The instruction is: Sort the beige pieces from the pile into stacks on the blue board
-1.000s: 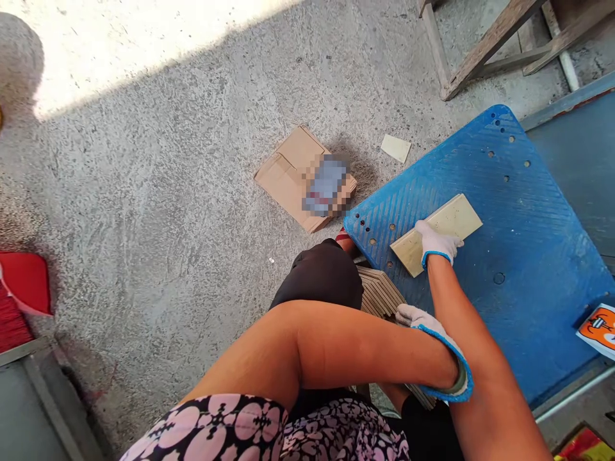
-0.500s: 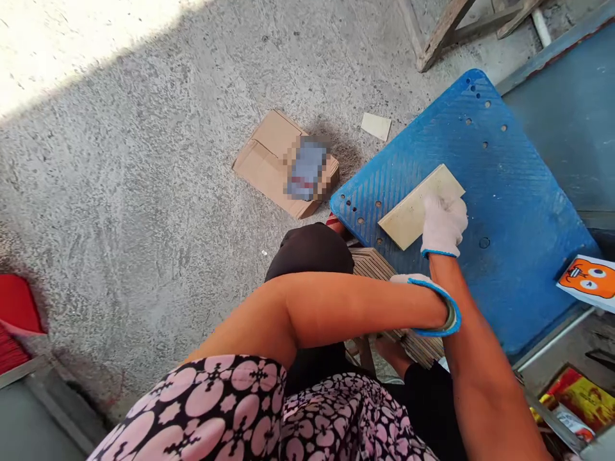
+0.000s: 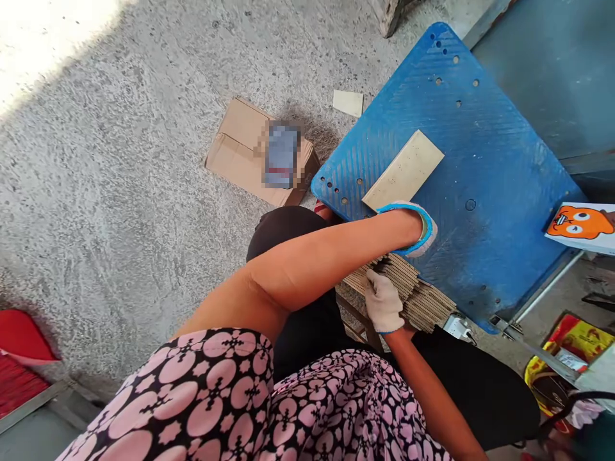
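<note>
On the blue table lies a flat, pale tan oblong board. My left hand, in a white glove with a blue cuff, is at the near end of this board. Its fingers are hidden behind the wrist, so their grip cannot be seen. Below it, beside my lap, several thin brown boards are packed on edge in rows. My right hand, also gloved in white, is closed with bent fingers at the edge of these boards. How many boards are within its fingers is not visible.
A cardboard box with a blurred phone-like object on it stands on the concrete floor. A pale scrap lies near the table. An orange-and-white box sits at the table's right corner; a red object is at far left.
My right hand has left the pale board on the table and come down to the packed brown boards. My left hand has moved up towards the pale board. The view has shifted slightly.
</note>
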Action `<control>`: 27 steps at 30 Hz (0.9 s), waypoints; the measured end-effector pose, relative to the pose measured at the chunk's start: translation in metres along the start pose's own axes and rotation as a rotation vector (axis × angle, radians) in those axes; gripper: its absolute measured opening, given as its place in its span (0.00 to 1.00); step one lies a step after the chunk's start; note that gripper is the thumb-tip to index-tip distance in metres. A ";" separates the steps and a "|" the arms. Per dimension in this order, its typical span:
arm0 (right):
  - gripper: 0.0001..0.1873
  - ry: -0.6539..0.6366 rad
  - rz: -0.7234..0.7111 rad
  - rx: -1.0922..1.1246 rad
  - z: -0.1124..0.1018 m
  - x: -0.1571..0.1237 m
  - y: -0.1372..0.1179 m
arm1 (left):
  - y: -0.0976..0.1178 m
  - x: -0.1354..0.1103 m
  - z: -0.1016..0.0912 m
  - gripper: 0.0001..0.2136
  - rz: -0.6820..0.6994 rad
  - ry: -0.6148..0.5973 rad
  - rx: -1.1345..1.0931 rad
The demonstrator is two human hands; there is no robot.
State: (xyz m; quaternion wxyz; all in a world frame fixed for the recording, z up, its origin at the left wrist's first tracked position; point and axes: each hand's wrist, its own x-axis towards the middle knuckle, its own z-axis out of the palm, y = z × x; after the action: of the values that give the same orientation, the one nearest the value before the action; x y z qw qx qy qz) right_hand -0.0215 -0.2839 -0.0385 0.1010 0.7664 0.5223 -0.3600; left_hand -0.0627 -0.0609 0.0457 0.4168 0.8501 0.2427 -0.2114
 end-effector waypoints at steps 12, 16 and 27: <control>0.16 0.008 -0.218 -0.506 0.015 0.016 -0.010 | 0.000 -0.008 -0.017 0.13 0.076 -0.081 0.184; 0.18 0.005 -0.237 -0.511 0.018 0.013 -0.009 | 0.000 -0.005 -0.012 0.13 0.071 -0.086 0.144; 0.14 -0.003 -0.246 -0.460 0.018 0.011 -0.015 | 0.000 -0.002 -0.005 0.12 0.068 -0.063 0.101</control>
State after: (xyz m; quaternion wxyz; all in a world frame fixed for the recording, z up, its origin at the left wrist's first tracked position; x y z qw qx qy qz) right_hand -0.0406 -0.2785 -0.0553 0.2290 0.6534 0.6796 -0.2424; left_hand -0.0635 -0.0577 0.0494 0.3876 0.8707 0.1896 -0.2360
